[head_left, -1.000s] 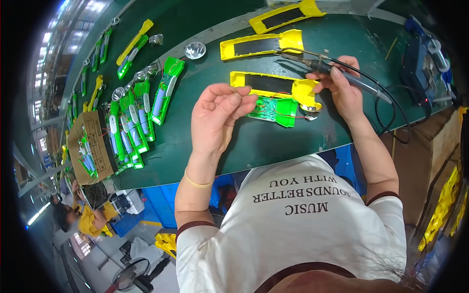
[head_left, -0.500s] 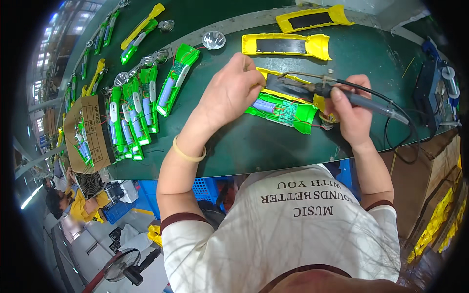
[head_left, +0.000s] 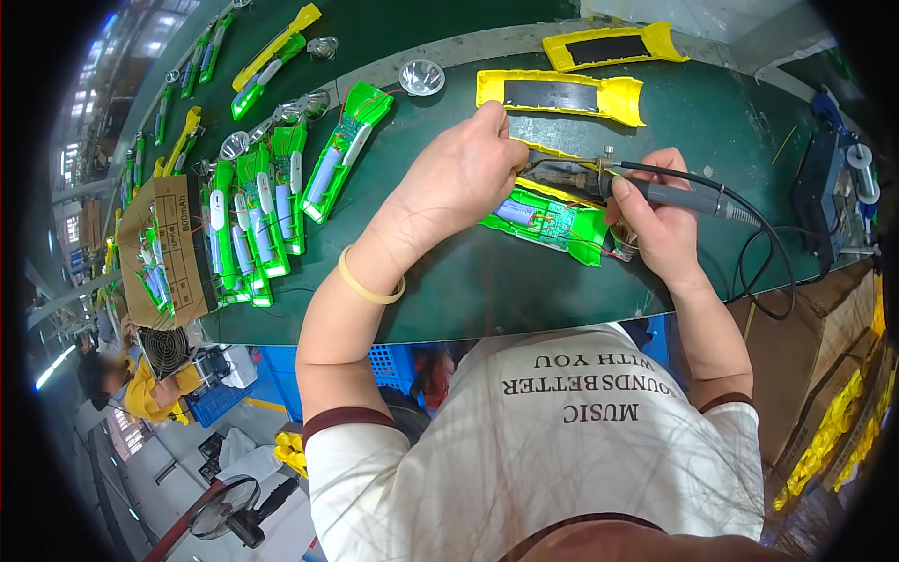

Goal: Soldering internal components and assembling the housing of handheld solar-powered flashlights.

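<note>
A green flashlight half-shell (head_left: 552, 225) with a battery cell and a small circuit board lies on the dark green table (head_left: 487, 290), in front of me. My left hand (head_left: 464, 178) rests over its far end, fingers pinched on thin wires against a yellow shell part (head_left: 538, 155). My right hand (head_left: 655, 220) grips a soldering iron (head_left: 684, 197); its metal tip points left toward my left fingers. The iron's black cable (head_left: 768, 272) loops off to the right.
Two yellow flashlight shells (head_left: 562, 94) lie at the far side, a silver reflector (head_left: 421, 77) beside them. Several green assembled halves (head_left: 272, 206) sit in a row at left, beside a cardboard box (head_left: 164, 248). A black device (head_left: 829, 197) stands at the right edge.
My view has tilted, so the table sits lower in the picture. My left hand has shifted right onto the wires, and the soldering iron tip has come in closer to it.
</note>
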{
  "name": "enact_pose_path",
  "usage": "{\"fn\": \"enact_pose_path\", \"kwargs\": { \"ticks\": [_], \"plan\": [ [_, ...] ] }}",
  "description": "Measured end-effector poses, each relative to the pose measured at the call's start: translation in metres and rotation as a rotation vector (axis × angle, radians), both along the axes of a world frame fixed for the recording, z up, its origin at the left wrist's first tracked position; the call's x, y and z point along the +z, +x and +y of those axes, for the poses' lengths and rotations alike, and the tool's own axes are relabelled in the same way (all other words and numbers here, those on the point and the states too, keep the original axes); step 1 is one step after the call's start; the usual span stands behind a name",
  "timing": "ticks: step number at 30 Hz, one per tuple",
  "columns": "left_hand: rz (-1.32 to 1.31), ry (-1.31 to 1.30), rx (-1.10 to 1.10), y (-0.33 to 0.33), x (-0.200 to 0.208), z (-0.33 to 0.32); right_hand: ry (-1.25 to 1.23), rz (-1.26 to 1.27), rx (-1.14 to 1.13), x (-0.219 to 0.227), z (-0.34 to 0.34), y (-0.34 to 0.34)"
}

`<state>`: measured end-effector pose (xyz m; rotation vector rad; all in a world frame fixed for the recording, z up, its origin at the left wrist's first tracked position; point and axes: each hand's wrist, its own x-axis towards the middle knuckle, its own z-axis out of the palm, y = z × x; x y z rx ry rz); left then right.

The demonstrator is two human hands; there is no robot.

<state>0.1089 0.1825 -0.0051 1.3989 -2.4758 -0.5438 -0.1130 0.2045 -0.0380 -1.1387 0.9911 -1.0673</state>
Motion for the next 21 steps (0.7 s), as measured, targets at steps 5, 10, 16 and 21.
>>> {"fn": "enact_pose_path", "kwargs": {
  "ticks": [5, 10, 16, 21],
  "plan": [
    [-0.038, 0.005, 0.007, -0.003, 0.001, 0.002, 0.002, -0.005, -0.023, 0.002, 0.004, -0.002],
    [-0.040, -0.035, -0.017, -0.006, 0.003, -0.001, -0.049, -0.108, -0.155, 0.005, 0.005, -0.029],
    [-0.039, -0.031, -0.013, -0.006, 0.006, 0.001, -0.200, -0.252, -0.125, 0.008, -0.025, -0.054],
    [-0.087, -0.047, -0.042, -0.009, 0.007, 0.000, -0.185, -0.225, -0.103, -0.007, -0.053, -0.035]
  ]
}}
